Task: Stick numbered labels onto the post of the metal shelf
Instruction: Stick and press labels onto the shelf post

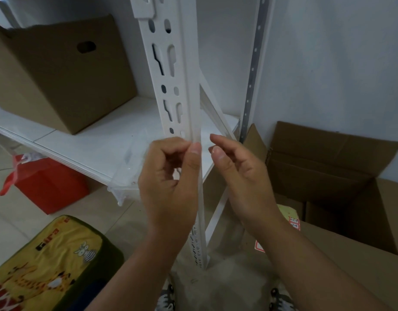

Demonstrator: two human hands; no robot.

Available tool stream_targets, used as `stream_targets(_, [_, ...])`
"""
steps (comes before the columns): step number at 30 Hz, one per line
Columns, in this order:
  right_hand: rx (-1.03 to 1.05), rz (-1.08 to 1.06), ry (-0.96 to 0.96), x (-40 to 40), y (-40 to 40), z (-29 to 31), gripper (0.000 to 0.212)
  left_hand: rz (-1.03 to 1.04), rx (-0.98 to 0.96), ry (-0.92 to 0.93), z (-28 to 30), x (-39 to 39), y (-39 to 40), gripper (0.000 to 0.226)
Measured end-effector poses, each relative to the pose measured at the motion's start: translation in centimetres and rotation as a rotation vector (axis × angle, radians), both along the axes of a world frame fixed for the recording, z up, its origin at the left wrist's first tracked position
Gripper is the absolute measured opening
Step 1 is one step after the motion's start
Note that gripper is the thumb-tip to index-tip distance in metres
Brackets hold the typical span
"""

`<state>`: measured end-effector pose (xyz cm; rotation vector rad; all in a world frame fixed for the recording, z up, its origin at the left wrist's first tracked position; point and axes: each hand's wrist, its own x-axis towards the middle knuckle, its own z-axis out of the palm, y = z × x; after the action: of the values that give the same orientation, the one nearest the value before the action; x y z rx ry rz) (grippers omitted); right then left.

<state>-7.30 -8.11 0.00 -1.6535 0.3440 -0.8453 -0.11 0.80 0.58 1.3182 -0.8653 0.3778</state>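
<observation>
The white metal shelf post (168,70), punched with slots, runs down the middle of the view. My left hand (171,176) is in front of the post at shelf height. Its fingers are curled, and thumb and fingertips pinch a thin clear film (171,141) against the post's front edge. Any print on the film is too blurred to read. My right hand (236,173) hovers just right of the post with loosely curled fingers; its thumb and forefinger are close together and nothing shows between them. A yellow sheet with red numbered labels (293,219) lies on a box at the lower right.
A closed cardboard box (58,77) stands on the white shelf board (92,140), and a clear plastic tray (126,178) hangs off the board's front edge. A red bag (47,185) sits under the shelf. Open cardboard boxes (328,176) are at right, a yellow cushion (47,254) at lower left.
</observation>
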Motion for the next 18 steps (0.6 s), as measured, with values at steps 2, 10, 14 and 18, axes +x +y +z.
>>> stream_targets(2, [-0.035, -0.011, -0.011, -0.2, 0.0, 0.0, 0.032, -0.074, 0.042, 0.04, 0.0, -0.4, 0.2, 0.005])
stream_targets(10, [-0.044, -0.037, -0.055, 0.1, 0.0, -0.3, 0.038, -0.231, 0.065, 0.149, -0.2, -0.9, 0.0, 0.017])
stream_targets(14, [-0.033, -0.052, -0.075, 0.3, 0.3, -0.4, 0.033, -0.224, 0.087, 0.243, -0.2, -1.2, -0.1, 0.014])
stream_targets(18, [-0.106, -0.046, -0.047, 0.5, 0.5, -0.7, 0.027, -0.183, 0.092, 0.294, -0.3, -1.3, -0.2, 0.015])
